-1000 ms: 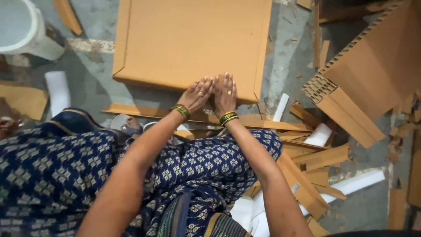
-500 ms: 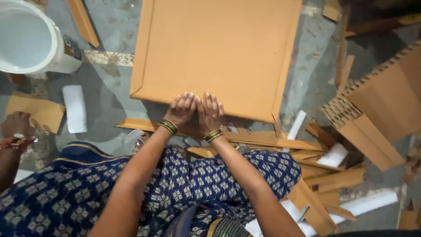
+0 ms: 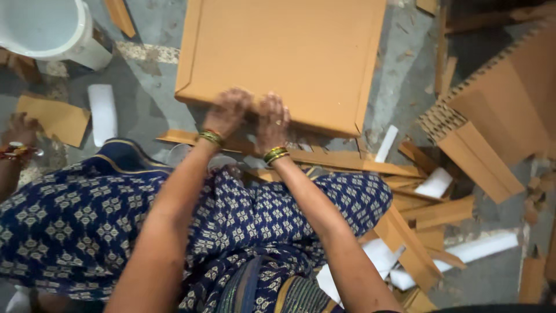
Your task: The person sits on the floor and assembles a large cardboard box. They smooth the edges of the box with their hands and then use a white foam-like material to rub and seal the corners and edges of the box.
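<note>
Hands (image 3: 250, 116) moved onto cardboard panel (image 3: 284, 52) near edge, pressing flat

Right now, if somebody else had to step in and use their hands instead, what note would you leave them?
Left hand: flat, palm down on the near edge of the big flat brown cardboard panel, holding nothing.
Right hand: flat beside it on the same edge, almost touching the left hand.
The panel lies on the grey concrete floor, its rim folded up.
Brown cardboard strips lie scattered just below the panel, and a white plastic bucket stands at the far left.
Whether the near edge is fully pressed cannot be told.
</note>
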